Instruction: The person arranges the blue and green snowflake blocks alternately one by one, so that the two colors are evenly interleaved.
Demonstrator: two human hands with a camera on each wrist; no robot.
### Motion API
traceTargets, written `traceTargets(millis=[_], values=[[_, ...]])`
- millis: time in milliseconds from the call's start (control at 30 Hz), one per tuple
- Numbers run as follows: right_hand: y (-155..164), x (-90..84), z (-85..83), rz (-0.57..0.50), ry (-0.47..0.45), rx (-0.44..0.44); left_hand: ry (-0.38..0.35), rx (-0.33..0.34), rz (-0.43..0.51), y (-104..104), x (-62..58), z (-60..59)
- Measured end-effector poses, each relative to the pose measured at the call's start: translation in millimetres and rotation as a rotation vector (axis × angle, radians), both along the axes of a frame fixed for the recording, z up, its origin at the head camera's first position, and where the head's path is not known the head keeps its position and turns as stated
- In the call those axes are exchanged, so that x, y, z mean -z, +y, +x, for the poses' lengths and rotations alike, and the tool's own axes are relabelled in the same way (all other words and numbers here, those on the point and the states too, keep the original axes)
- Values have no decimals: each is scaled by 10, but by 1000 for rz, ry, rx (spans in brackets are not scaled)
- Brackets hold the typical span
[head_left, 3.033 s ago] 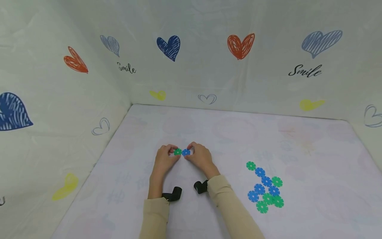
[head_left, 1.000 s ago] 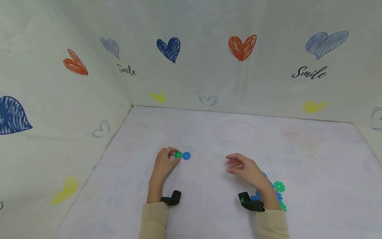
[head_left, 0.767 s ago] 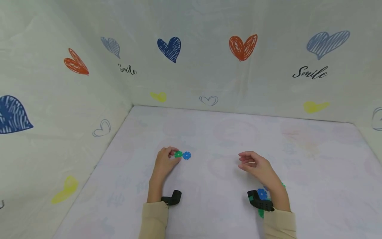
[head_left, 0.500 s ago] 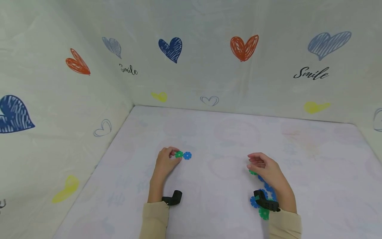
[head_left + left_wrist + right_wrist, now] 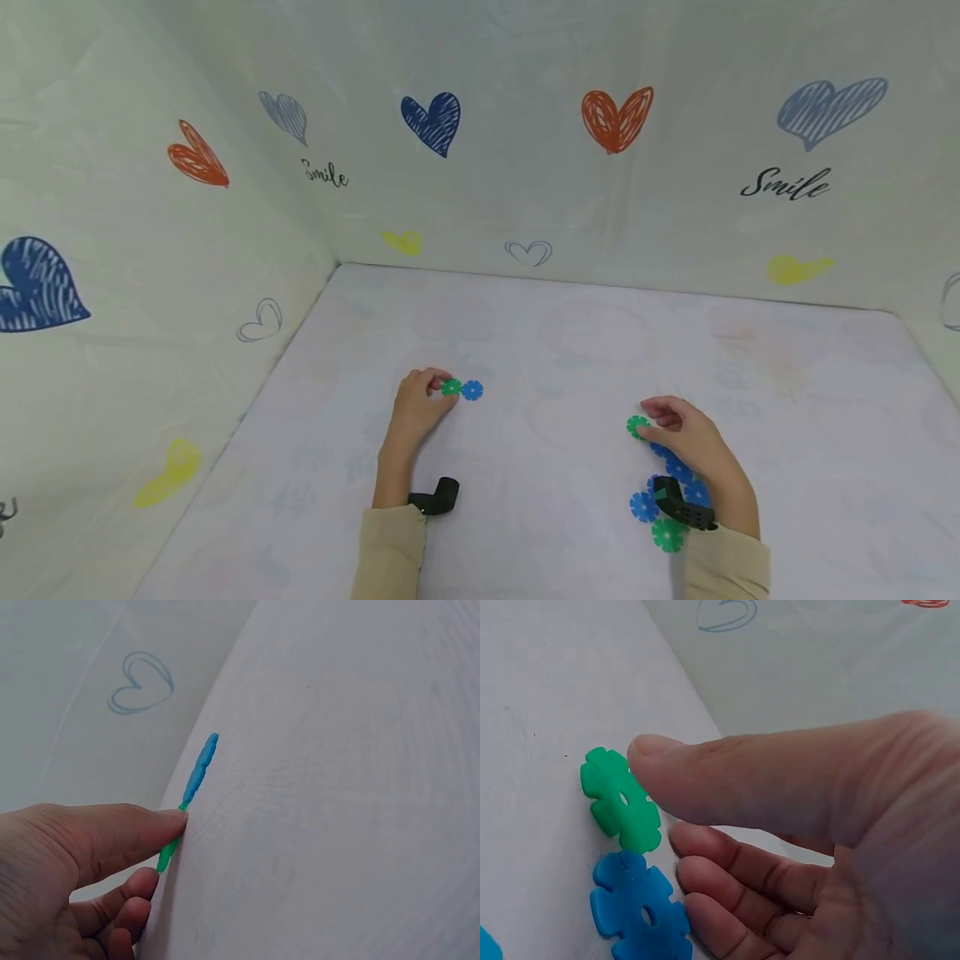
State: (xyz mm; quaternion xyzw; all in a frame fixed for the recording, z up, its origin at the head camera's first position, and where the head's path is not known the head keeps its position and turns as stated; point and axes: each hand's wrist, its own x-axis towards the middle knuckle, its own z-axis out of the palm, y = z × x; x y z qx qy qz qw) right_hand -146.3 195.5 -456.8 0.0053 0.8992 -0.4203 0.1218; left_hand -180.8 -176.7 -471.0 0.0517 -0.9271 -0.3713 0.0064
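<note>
My left hand (image 5: 429,397) rests on the white table and pinches the green disc (image 5: 451,387) of a joined pair; a blue disc (image 5: 472,390) sticks out to its right. The left wrist view shows the pair edge on, with the blue disc (image 5: 201,769) above the green one (image 5: 169,855), which my thumb (image 5: 127,829) and a finger hold. My right hand (image 5: 675,437) lies over a pile of discs at the right, fingers loosely curled. Its thumb (image 5: 727,776) touches the edge of a loose green disc (image 5: 621,802), also seen from the head as the green disc (image 5: 637,427). A blue disc (image 5: 641,915) lies beside it.
More blue discs (image 5: 643,506) and a green disc (image 5: 667,534) lie by my right wrist, partly hidden under the hand. Cloth walls printed with hearts enclose the table (image 5: 570,350) at the back and left.
My right hand let go of the joined pair, moved right and came down over the pile until its thumb met the green disc. The left hand kept holding the pair in place.
</note>
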Motion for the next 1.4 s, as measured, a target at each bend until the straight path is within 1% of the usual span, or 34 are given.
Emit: traceTargets(millis=[167, 433, 767, 967, 1267, 1400], values=[[-12, 29, 5, 27, 23, -32, -13, -4, 7, 3, 5, -2], [-49, 40, 0, 75, 43, -51, -5, 6, 7, -4, 11, 1], [-53, 34, -9, 81, 23, -45, 0, 11, 7, -2, -8, 5], [-51, 43, -14, 86, 35, -49, 2, 17, 10, -2, -13, 2], [-54, 44, -25, 96, 65, -57, -4, 0, 11, 3, -10, 0], [-54, 46, -28, 98, 84, -64, -8, 3, 8, 5, -11, 4]])
